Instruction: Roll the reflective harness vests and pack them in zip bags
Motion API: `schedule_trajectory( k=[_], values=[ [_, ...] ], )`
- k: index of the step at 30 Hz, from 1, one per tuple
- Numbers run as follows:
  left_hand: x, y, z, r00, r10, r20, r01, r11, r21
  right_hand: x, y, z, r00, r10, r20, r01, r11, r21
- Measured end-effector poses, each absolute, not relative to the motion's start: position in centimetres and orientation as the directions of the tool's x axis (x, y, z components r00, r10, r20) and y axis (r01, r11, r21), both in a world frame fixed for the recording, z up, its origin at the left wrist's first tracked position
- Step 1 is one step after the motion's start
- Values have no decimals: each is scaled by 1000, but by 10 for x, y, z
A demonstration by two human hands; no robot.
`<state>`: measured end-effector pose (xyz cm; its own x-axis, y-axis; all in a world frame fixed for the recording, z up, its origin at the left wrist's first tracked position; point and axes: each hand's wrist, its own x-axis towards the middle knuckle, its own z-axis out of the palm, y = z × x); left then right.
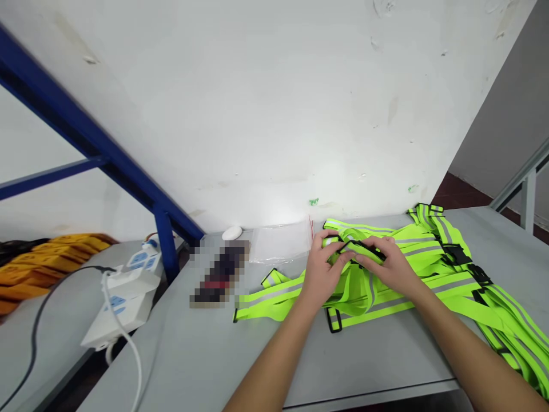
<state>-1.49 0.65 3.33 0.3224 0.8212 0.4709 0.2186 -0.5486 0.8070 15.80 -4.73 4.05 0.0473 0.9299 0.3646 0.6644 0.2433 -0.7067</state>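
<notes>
My left hand (322,266) and my right hand (388,262) meet above a spread of neon yellow-green reflective straps (412,246) with grey stripes. Both hands are closed on one strap with black plastic fittings (355,246), held a little above the others. Its lower part hangs in loops between my wrists. A black slider buckle (334,320) lies on a strap just below my hands. More black buckles (457,254) sit on the straps to the right. My fingers partly cover the fitting they grip.
A clear plastic bag (281,243) with a red edge lies by the wall, beside a white oval object (232,233) and a blurred dark item (221,272). White power strips (128,297) with cables stand left, near a blue metal frame (165,240) and orange items (47,263).
</notes>
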Motion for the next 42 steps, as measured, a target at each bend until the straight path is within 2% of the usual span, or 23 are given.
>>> schedule_trajectory(
  k=[4, 8, 11, 14, 16, 19, 21, 23, 24, 26, 29, 32, 35, 37, 38, 40, 42],
  values=[
    [-14, 5, 31, 289, 816, 500, 189, -561, 806, 157, -48, 42, -17, 920, 392, 671, 301, -678],
    [-20, 5, 33, 250, 856, 453, 95, -487, 868, 161, -45, 39, -10, 913, 408, 662, 312, -681],
    [-25, 7, 39, 189, 889, 418, 4, -427, 904, 163, -43, 38, 24, 918, 395, 629, 293, -720],
    [-26, 7, 42, 88, 892, 443, 46, -448, 893, 162, -40, 37, 85, 931, 354, 559, 250, -791],
    [-24, 4, 40, 64, 845, 531, 141, -534, 834, 161, -38, 36, 143, 939, 314, 521, 198, -830],
    [-18, -7, 32, 47, 669, 742, 286, -721, 632, 161, -36, 31, 241, 939, 247, 470, 109, -876],
    [-12, -19, 27, 67, 523, 850, 298, -823, 483, 162, -35, 29, 276, 935, 225, 438, 86, -895],
    [-5, -30, 24, 79, 451, 889, 232, -876, 424, 161, -34, 28, 280, 930, 239, 430, 102, -897],
    [-3, -34, 25, 56, 465, 883, 196, -873, 447, 161, -35, 29, 274, 927, 258, 441, 117, -890],
    [-1, -36, 29, -70, 595, 800, 136, -789, 599, 160, -36, 31, 245, 921, 302, 488, 152, -859],
    [-7, -26, 43, -301, 806, 509, -1, -535, 845, 160, -37, 36, 159, 916, 369, 561, 224, -797],
    [-16, -13, 59, -407, 851, 331, -194, -435, 879, 159, -38, 38, 102, 914, 393, 596, 261, -760],
    [-18, -17, 66, -440, 815, 377, -214, -503, 837, 156, -38, 38, 123, 925, 359, 618, 212, -757],
    [-12, -31, 64, -390, 764, 514, -140, -601, 787, 153, -38, 37, 157, 926, 344, 614, 181, -768],
    [-8, -39, 61, -307, 734, 606, -115, -660, 742, 153, -37, 36, 174, 923, 342, 601, 176, -780],
    [1, -55, 51, -35, 626, 779, -114, -777, 620, 153, -36, 35, 207, 918, 340, 539, 183, -822],
    [10, -65, 39, 224, 472, 852, -131, -852, 507, 156, -34, 33, 228, 918, 325, 435, 202, -878]
  ],
)
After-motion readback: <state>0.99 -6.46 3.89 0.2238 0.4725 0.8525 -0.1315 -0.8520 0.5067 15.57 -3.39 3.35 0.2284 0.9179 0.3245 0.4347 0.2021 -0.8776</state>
